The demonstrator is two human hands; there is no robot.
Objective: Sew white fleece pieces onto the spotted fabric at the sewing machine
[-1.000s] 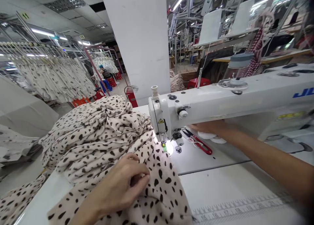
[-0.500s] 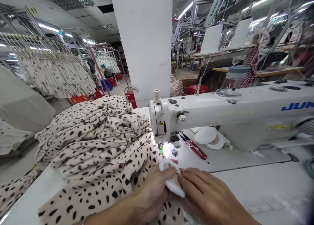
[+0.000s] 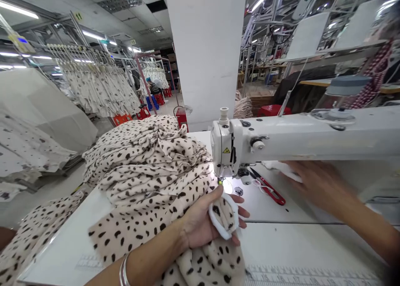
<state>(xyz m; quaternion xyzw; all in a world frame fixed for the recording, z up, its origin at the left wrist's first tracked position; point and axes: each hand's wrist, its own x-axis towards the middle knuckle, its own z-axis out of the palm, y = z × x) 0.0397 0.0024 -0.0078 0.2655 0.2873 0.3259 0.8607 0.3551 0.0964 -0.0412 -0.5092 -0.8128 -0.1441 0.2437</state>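
Observation:
My left hand point(image 3: 203, 221), palm up and fingers spread apart, holds the end of a spotted sleeve point(image 3: 223, 213) in front of the sewing machine's needle. A white ring-shaped band point(image 3: 233, 207) edges that end, lying between thumb and fingers; the spotted fabric hangs below the palm. My right hand point(image 3: 308, 180), smeared by motion, reaches under the arm of the sewing machine point(image 3: 275, 138). Its fingertips are at a white cloth piece point(image 3: 283, 168), and whether they grip it cannot be made out.
Spotted fabric point(image 3: 150, 165) is heaped on the table left of the needle. Red-handled thread snips point(image 3: 270, 190) lie on the machine bed by the presser foot. A printed ruler point(image 3: 281, 276) runs along the table's front. Behind stands a white pillar point(image 3: 208, 57).
My right hand has left the white band and moved right, under the machine arm. My left hand has turned palm up with its fingers spread. The view has shifted left.

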